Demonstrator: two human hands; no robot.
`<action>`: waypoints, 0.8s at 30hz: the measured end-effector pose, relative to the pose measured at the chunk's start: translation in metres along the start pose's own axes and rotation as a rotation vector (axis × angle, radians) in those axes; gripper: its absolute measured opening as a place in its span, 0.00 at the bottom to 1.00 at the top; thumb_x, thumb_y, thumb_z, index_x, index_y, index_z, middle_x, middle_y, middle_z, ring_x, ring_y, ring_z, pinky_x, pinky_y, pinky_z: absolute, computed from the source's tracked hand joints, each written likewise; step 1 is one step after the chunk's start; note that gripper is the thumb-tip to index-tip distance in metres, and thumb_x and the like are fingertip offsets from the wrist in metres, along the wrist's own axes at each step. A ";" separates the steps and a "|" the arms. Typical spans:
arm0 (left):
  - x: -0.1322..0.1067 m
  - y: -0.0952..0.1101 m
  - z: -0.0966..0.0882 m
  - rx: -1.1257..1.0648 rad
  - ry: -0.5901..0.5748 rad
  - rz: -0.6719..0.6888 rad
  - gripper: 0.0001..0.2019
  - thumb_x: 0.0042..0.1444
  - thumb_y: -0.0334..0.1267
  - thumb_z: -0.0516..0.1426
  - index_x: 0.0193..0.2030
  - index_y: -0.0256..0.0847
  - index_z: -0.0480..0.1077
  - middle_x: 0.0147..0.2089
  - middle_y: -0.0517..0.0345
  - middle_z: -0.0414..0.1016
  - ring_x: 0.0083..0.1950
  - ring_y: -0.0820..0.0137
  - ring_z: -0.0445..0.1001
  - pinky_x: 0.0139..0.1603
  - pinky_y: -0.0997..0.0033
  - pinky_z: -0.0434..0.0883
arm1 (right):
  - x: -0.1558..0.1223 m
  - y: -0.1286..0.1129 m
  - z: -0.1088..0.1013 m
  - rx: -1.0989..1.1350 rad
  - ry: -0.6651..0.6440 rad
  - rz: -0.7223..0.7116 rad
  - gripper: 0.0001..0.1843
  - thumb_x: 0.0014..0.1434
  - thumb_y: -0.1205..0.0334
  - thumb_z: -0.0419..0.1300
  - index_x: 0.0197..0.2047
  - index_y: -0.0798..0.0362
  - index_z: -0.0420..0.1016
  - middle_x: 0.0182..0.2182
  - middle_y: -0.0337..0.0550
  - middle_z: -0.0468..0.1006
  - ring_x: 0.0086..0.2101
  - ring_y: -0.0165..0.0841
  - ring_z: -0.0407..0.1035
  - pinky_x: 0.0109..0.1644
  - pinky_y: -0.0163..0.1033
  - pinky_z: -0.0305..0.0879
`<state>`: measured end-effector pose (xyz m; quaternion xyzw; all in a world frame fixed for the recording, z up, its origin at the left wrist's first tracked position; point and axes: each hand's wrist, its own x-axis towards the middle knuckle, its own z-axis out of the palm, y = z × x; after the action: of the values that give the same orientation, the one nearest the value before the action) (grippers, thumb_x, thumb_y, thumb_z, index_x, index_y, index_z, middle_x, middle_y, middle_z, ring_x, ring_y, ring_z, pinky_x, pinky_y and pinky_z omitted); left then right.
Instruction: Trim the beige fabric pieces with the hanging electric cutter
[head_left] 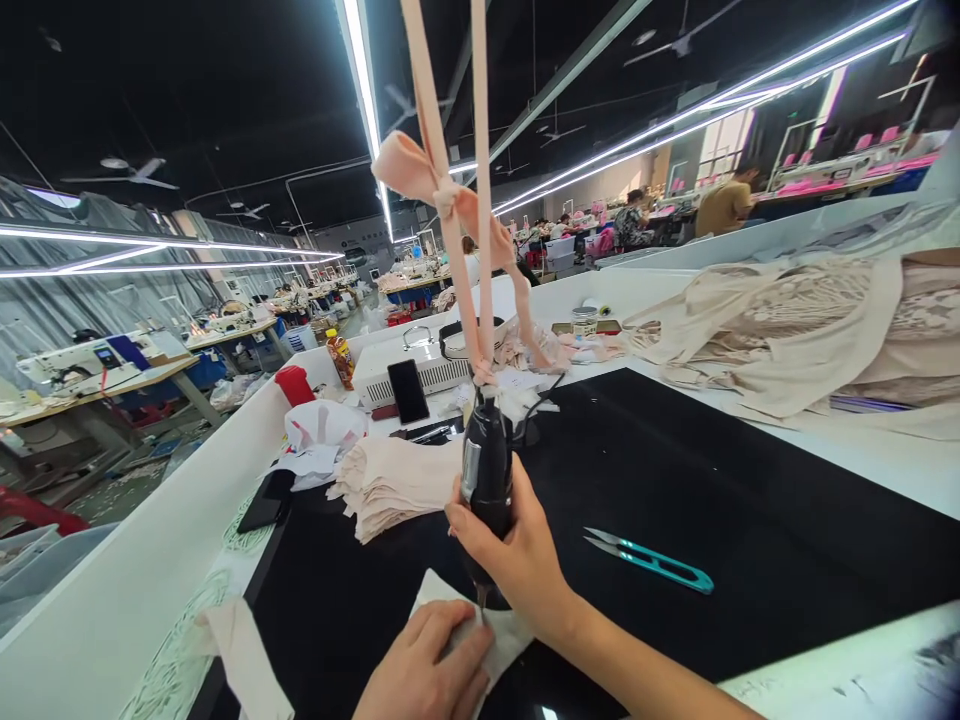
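My right hand [529, 560] is wrapped round a black handheld power tool [489, 450], held upright with its narrow metal tip pointing down. Peach fabric straps [482, 120], knotted together, run up from the tool's top end. The tip meets a small pale fabric piece [514, 635] on the black work mat [637, 470]. Close beside the tip, my left hand [431, 665] has its fingers bent and pressed together on that fabric, covering part of it. A stack of cream fabric pieces [405, 485] lies behind my hands. Turquoise thread snips [660, 565] lie to the right.
A white control box [409, 370] stands at the back, a phone [408, 390] leaning in front of it. Beige garments [795, 320] are heaped on the right. A drink bottle [340, 358] and red container [295, 385] stand back left. A fabric strip [244, 655] hangs at the left edge.
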<state>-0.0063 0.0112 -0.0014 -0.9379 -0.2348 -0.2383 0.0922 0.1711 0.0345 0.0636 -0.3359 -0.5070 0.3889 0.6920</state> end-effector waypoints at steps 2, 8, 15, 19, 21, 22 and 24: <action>-0.002 -0.002 -0.003 -0.060 -0.030 -0.027 0.12 0.76 0.37 0.51 0.56 0.40 0.74 0.49 0.49 0.79 0.49 0.67 0.82 0.53 0.73 0.81 | 0.002 -0.001 -0.004 0.007 0.013 -0.012 0.15 0.58 0.57 0.68 0.44 0.47 0.68 0.34 0.35 0.75 0.33 0.34 0.70 0.40 0.40 0.70; 0.002 -0.012 -0.010 -0.250 -0.025 -0.243 0.12 0.75 0.33 0.51 0.57 0.45 0.74 0.53 0.53 0.79 0.53 0.68 0.80 0.56 0.71 0.79 | 0.014 -0.015 -0.032 -0.162 0.039 -0.067 0.19 0.59 0.53 0.71 0.48 0.48 0.70 0.35 0.35 0.77 0.35 0.35 0.71 0.43 0.40 0.69; 0.038 -0.009 0.001 -0.367 -0.216 -0.391 0.09 0.62 0.27 0.61 0.46 0.44 0.76 0.48 0.57 0.77 0.48 0.66 0.77 0.50 0.69 0.75 | 0.013 -0.011 -0.072 -0.363 0.232 -0.231 0.33 0.60 0.52 0.70 0.65 0.48 0.67 0.57 0.49 0.75 0.55 0.46 0.71 0.61 0.54 0.68; 0.055 -0.006 0.001 -0.643 -0.228 -0.608 0.06 0.58 0.27 0.60 0.34 0.42 0.74 0.42 0.58 0.74 0.45 0.66 0.70 0.48 0.68 0.66 | -0.012 -0.005 -0.098 -0.390 0.451 -0.264 0.19 0.63 0.51 0.69 0.54 0.45 0.75 0.46 0.44 0.78 0.46 0.42 0.74 0.55 0.49 0.72; 0.062 -0.010 -0.002 -0.762 -0.207 -0.698 0.04 0.58 0.31 0.60 0.32 0.41 0.72 0.37 0.60 0.72 0.40 0.68 0.68 0.43 0.70 0.63 | -0.026 -0.004 -0.104 -0.370 0.359 -0.157 0.11 0.65 0.48 0.67 0.44 0.45 0.78 0.35 0.41 0.78 0.37 0.39 0.74 0.43 0.43 0.75; 0.065 -0.013 -0.003 -0.805 -0.198 -0.730 0.04 0.59 0.35 0.60 0.32 0.41 0.71 0.34 0.61 0.70 0.37 0.69 0.66 0.40 0.70 0.62 | -0.031 -0.002 -0.105 -0.358 0.258 -0.075 0.13 0.66 0.46 0.65 0.40 0.46 0.78 0.31 0.39 0.77 0.32 0.37 0.73 0.37 0.40 0.73; 0.071 -0.020 -0.005 -0.894 -0.169 -0.783 0.11 0.60 0.45 0.61 0.33 0.41 0.70 0.29 0.65 0.66 0.31 0.72 0.62 0.34 0.72 0.58 | -0.040 0.003 -0.101 -0.324 0.028 0.102 0.21 0.68 0.40 0.60 0.34 0.48 0.78 0.26 0.40 0.75 0.27 0.35 0.70 0.30 0.38 0.70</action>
<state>0.0365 0.0555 0.0391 -0.7453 -0.4464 -0.2547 -0.4248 0.2608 -0.0063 0.0170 -0.4737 -0.5356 0.3320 0.6152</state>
